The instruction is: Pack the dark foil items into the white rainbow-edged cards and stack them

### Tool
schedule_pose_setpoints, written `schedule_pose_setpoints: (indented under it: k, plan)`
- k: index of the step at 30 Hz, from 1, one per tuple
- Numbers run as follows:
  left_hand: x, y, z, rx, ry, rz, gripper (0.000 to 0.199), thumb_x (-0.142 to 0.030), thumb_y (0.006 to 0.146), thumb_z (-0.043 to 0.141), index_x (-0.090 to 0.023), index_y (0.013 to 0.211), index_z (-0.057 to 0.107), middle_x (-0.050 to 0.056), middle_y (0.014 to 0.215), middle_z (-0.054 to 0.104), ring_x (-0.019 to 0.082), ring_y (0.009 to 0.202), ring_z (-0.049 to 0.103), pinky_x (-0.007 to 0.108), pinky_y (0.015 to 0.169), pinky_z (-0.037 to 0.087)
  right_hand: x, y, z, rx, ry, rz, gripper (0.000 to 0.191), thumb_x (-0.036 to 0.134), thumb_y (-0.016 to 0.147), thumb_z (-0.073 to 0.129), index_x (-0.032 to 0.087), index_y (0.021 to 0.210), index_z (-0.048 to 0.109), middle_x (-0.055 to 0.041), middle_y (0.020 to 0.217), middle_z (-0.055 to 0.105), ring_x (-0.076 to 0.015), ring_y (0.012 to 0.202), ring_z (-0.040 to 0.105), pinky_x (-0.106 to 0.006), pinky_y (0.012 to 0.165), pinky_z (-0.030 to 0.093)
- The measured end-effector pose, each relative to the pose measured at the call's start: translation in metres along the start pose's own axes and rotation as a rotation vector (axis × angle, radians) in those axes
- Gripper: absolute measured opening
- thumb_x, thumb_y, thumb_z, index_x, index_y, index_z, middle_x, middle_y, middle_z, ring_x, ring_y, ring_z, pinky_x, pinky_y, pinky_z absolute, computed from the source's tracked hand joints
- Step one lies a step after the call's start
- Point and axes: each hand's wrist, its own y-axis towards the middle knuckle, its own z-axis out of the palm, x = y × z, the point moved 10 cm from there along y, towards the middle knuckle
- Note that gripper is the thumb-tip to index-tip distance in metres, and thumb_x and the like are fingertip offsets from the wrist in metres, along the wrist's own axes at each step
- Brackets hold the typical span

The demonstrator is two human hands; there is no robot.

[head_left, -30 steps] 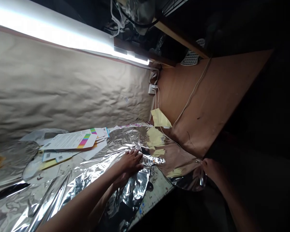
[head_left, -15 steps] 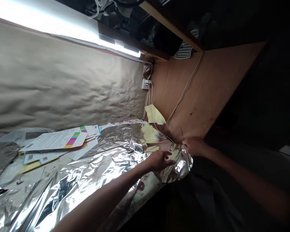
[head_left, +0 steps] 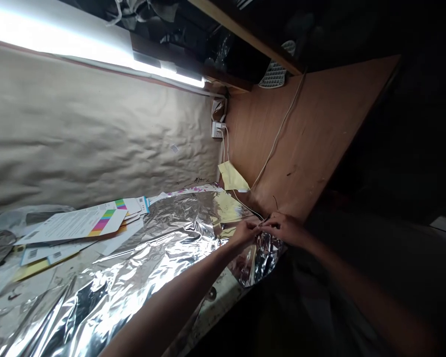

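A crinkled, shiny silver foil sheet (head_left: 178, 238) covers much of the table. At its far right corner my left hand (head_left: 245, 232) and my right hand (head_left: 284, 228) meet, fingers closed and fingertips close together. Something small and thin shows between the fingertips, too small to name. The foil's bunched right end (head_left: 269, 253) hangs just below both hands at the table edge. A yellow paper (head_left: 233, 177) leans in the corner behind them, with a thin cable running down near my fingers.
Printed cards with rainbow stripes (head_left: 78, 224) are piled on the left, beside clear plastic. A white socket (head_left: 218, 130) with cables sits in the corner by the wooden panel (head_left: 301, 134). A bright tube light (head_left: 96, 54) hangs above.
My right hand has moved left and my left hand slightly up, so their fingertips now come together. The foil's right end is more crumpled. The view has shifted slightly.
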Motion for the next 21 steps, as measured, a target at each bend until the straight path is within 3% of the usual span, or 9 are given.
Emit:
schedule_pose_setpoints:
  k: [3, 5, 9, 12, 14, 17, 21]
  plan:
    - [0.002, -0.006, -0.011, -0.032, -0.081, -0.046, 0.046, -0.057, 0.077, 0.066, -0.014, 0.066, 0.059, -0.003, 0.055, 0.054, 0.009, 0.050, 0.050, 0.023, 0.052, 0.043, -0.009, -0.015, 0.007, 0.064, -0.092, 0.011, 0.019, 0.037, 0.084, 0.062, 0.024, 0.081, 0.075, -0.0021, 0.088, 0.067, -0.0180, 0.085, 0.063, -0.026, 0.073, 0.042]
    - [-0.001, -0.011, -0.029, -0.085, -0.110, -0.063, 0.043, -0.053, 0.072, 0.074, -0.014, 0.062, 0.057, -0.003, 0.053, 0.052, 0.007, 0.047, 0.048, 0.021, 0.050, 0.040, -0.027, -0.028, 0.014, 0.105, -0.136, 0.057, 0.015, 0.031, 0.082, 0.062, 0.022, 0.075, 0.072, -0.0021, 0.085, 0.067, -0.0182, 0.084, 0.063, -0.026, 0.072, 0.041]
    - [-0.012, -0.028, -0.084, -0.211, -0.169, -0.087, 0.040, -0.041, 0.060, 0.084, -0.015, 0.063, 0.054, -0.002, 0.060, 0.057, 0.006, 0.051, 0.050, 0.019, 0.051, 0.040, -0.067, -0.056, 0.031, 0.188, -0.166, 0.149, 0.012, 0.023, 0.076, 0.063, 0.021, 0.066, 0.068, -0.0027, 0.076, 0.068, -0.0195, 0.074, 0.065, -0.027, 0.063, 0.041]
    - [-0.020, -0.049, -0.123, -0.251, -0.216, -0.111, 0.035, -0.040, 0.064, 0.079, -0.015, 0.068, 0.055, -0.001, 0.066, 0.058, 0.008, 0.055, 0.054, 0.021, 0.056, 0.047, -0.073, -0.062, 0.044, 0.210, -0.147, 0.151, 0.017, 0.029, 0.081, 0.058, 0.021, 0.072, 0.071, -0.0054, 0.081, 0.070, -0.0225, 0.080, 0.066, -0.030, 0.070, 0.046]
    - [-0.023, -0.066, -0.144, -0.270, -0.228, -0.128, 0.029, -0.037, 0.066, 0.076, -0.016, 0.070, 0.057, 0.000, 0.068, 0.059, 0.009, 0.056, 0.055, 0.023, 0.059, 0.050, -0.057, -0.053, 0.050, 0.137, -0.033, 0.113, 0.028, 0.037, 0.086, 0.053, 0.020, 0.095, 0.073, -0.0097, 0.103, 0.071, -0.0258, 0.098, 0.066, -0.035, 0.086, 0.049]
    - [-0.023, -0.096, -0.168, -0.314, -0.224, -0.157, 0.025, -0.032, 0.063, 0.074, -0.016, 0.070, 0.055, -0.001, 0.069, 0.059, 0.009, 0.055, 0.056, 0.025, 0.060, 0.052, -0.008, -0.027, 0.066, 0.044, 0.243, 0.006, 0.058, 0.051, 0.089, 0.049, 0.017, 0.136, 0.054, -0.0153, 0.141, 0.053, -0.0300, 0.129, 0.050, -0.045, 0.109, 0.037]
    - [-0.014, -0.155, -0.198, -0.399, -0.190, -0.225, 0.026, -0.035, 0.064, 0.070, -0.018, 0.073, 0.052, -0.001, 0.072, 0.059, 0.011, 0.057, 0.060, 0.026, 0.062, 0.053, 0.067, 0.012, 0.104, 0.108, 0.410, -0.094, 0.079, 0.065, 0.091, 0.040, 0.016, 0.153, 0.029, -0.0151, 0.159, 0.025, -0.0295, 0.148, 0.019, -0.050, 0.119, 0.021]
